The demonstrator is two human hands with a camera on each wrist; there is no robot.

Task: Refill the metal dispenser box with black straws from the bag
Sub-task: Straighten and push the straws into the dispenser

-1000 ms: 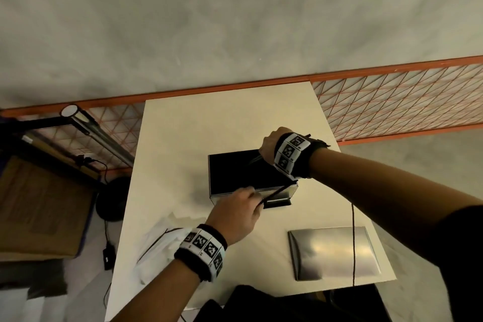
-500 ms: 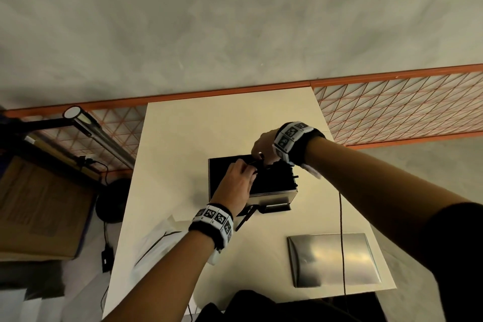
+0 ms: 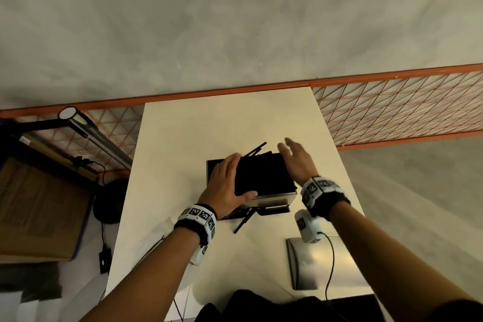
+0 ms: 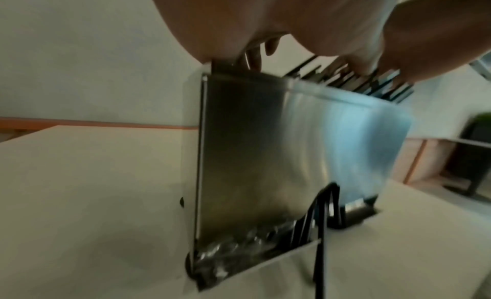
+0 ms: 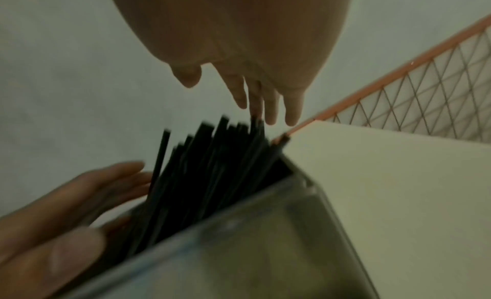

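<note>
Dispenser box [image 3: 271, 197]: standing upright near the middle of the bench [image 3: 227, 123], top open, steel front facing the person.

Black straws [image 3: 262, 174]: lying heaped in the open top, the heap's long axis running between the two hands, from the left wall to the right; several ends are poking up past the far rim, slanting towards the bench's far right corner.

Left hand [image 3: 226, 185]: lying flat with fingers straight over the left end of the heap, thumb along the near rim; gripping nothing.

Right hand [image 3: 296, 158]: hovering with fingers extended at the right end of the heap, its fingertips [image 5: 271, 114] just at the raised straw ends; contact cannot be confirmed, the wrist view being blurred.

Governing relation: the heap is sitting between the palms, ends facing each hand; the right hand is the nearer to the protruding ends.

Judgement: squaring the bundle down into the box appears to be the step in hand.

Loose straws [image 3: 244, 221]: leaning out of the bottom tray at the front, tips resting on the bench.

Lid [image 3: 308, 266]: lying flat by the near right corner.

Bag [image 3: 156, 230]: lying near the left edge, mostly hidden by the left arm.
</note>
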